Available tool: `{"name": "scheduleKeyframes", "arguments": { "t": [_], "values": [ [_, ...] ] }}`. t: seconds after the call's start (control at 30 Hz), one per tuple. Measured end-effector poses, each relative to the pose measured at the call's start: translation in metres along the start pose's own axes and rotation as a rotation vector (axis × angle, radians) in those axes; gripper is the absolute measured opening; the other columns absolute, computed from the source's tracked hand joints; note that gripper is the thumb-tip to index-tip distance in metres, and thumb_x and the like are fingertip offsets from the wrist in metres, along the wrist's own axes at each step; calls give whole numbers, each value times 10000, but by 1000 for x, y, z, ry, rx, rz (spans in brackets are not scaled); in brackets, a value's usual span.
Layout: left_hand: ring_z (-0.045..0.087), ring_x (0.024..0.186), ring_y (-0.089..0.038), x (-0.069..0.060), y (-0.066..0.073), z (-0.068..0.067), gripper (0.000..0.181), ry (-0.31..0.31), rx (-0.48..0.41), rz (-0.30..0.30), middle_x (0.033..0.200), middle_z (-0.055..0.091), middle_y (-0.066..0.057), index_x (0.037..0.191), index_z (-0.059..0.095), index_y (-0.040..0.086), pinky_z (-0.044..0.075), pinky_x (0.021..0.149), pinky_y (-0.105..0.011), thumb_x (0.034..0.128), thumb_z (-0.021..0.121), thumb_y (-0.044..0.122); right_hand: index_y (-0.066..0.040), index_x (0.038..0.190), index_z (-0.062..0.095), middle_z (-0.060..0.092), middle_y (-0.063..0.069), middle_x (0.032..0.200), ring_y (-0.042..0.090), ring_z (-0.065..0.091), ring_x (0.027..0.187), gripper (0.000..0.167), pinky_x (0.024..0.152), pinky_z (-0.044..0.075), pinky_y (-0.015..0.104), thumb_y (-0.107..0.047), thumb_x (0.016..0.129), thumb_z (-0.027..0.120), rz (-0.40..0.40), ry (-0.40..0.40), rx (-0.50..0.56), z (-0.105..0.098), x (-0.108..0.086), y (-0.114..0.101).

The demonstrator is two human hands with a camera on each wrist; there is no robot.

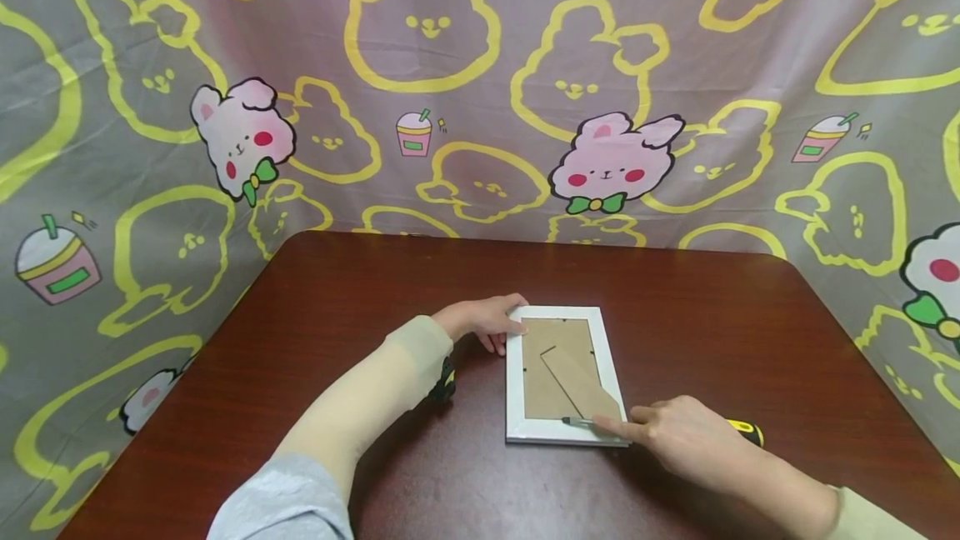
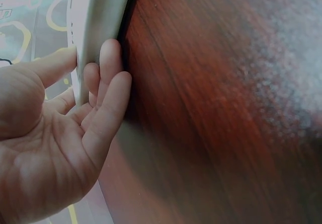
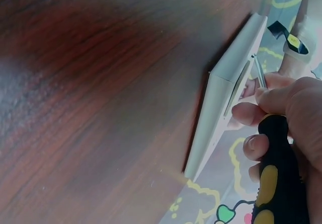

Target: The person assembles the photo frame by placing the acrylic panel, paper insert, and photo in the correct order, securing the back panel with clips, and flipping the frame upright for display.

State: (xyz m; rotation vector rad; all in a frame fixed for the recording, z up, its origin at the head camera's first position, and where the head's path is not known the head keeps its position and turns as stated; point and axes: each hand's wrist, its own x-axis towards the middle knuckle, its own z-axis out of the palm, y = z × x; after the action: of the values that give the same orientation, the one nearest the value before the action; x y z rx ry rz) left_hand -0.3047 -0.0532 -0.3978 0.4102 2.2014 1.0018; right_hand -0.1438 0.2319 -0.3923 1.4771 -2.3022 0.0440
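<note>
A white picture frame lies back side up on the table, its brown backing board showing a dark angled line and small dark tabs at its edges. My left hand grips the frame's far left corner, thumb on the back face and fingers along the side, as the left wrist view shows. My right hand holds a screwdriver by its black and yellow handle, the index finger stretched along the metal shaft. The screwdriver's tip reaches the near edge of the backing; whether it touches a tab is hard to tell.
The dark reddish-brown wooden table extends around the frame. A patterned curtain with cartoon rabbits hangs behind it and at both sides. A black strap sits on the left wrist.
</note>
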Motion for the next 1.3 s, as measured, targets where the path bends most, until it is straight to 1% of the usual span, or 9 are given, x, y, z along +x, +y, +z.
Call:
{"name": "scheduleKeyframes", "arguments": {
  "t": [0.27, 0.37, 0.47, 0.57, 0.67, 0.8, 0.9, 1.07, 1.3],
  "values": [
    [630, 562, -203, 0, 2, 1, 406, 6, 8, -5, 737, 533, -130, 1345, 422, 106, 532, 537, -315, 984, 593, 172, -228, 1164, 707, 360, -106, 591, 47, 198, 434, 653, 383, 244, 228, 50, 594, 549, 25, 8, -5, 0, 0, -2],
    [626, 560, -199, 0, 2, 1, 421, 0, 14, -8, 729, 532, -125, 1363, 413, 103, 529, 538, -310, 986, 589, 172, -236, 1158, 709, 351, -102, 586, 58, 193, 423, 657, 380, 245, 236, 56, 587, 569, 48, -3, -15, 1, 1, -3],
    [629, 565, -201, 0, 2, 0, 433, -4, 12, -10, 726, 531, -125, 1375, 405, 102, 528, 542, -310, 987, 587, 170, -244, 1151, 711, 346, -106, 578, 64, 205, 414, 655, 379, 255, 239, 68, 582, 617, 85, -30, -1, 1, 1, -5],
    [635, 572, -208, 0, 3, 0, 430, -3, 9, -12, 731, 530, -128, 1371, 409, 104, 532, 551, -315, 986, 589, 173, -253, 1139, 718, 358, -133, 563, 54, 246, 417, 641, 386, 280, 240, 82, 595, 659, 132, -71, 64, -2, 3, -5],
    [639, 577, -211, -1, 3, -1, 427, 1, 8, -15, 732, 529, -131, 1368, 412, 106, 535, 558, -317, 986, 590, 174, -262, 1127, 731, 388, -182, 550, 15, 300, 437, 618, 397, 311, 234, 97, 629, 669, 185, -111, 168, -5, 6, -3],
    [636, 577, -210, -1, 4, -1, 421, 3, 7, -16, 727, 529, -128, 1365, 413, 103, 533, 558, -318, 987, 587, 171, -249, 1138, 740, 403, -237, 554, -40, 315, 476, 560, 412, 322, 199, 97, 705, 662, 244, -154, 310, -7, 7, 1],
    [633, 573, -208, 0, 2, 0, 416, 3, 4, -15, 724, 531, -125, 1359, 415, 102, 531, 551, -317, 987, 587, 171, -229, 1155, 736, 393, -257, 560, -55, 303, 489, 474, 423, 313, 177, 53, 776, 691, 269, -184, 378, -8, 7, 4],
    [631, 562, -204, 0, 1, 1, 417, 11, 1, -11, 719, 534, -130, 1360, 417, 101, 529, 543, -314, 986, 589, 170, -217, 1170, 730, 390, -264, 561, -52, 292, 501, 407, 441, 307, 171, -6, 823, 711, 285, -199, 408, -6, 6, 5],
    [631, 564, -197, 0, 1, -1, 423, 15, 9, -8, 719, 540, -127, 1360, 417, 102, 534, 552, -317, 983, 595, 176, -206, 1182, 724, 534, -218, 600, -51, 322, 515, 400, 462, 328, 166, -17, 829, 716, 277, -186, 414, -6, 5, 6]
  ]
}}
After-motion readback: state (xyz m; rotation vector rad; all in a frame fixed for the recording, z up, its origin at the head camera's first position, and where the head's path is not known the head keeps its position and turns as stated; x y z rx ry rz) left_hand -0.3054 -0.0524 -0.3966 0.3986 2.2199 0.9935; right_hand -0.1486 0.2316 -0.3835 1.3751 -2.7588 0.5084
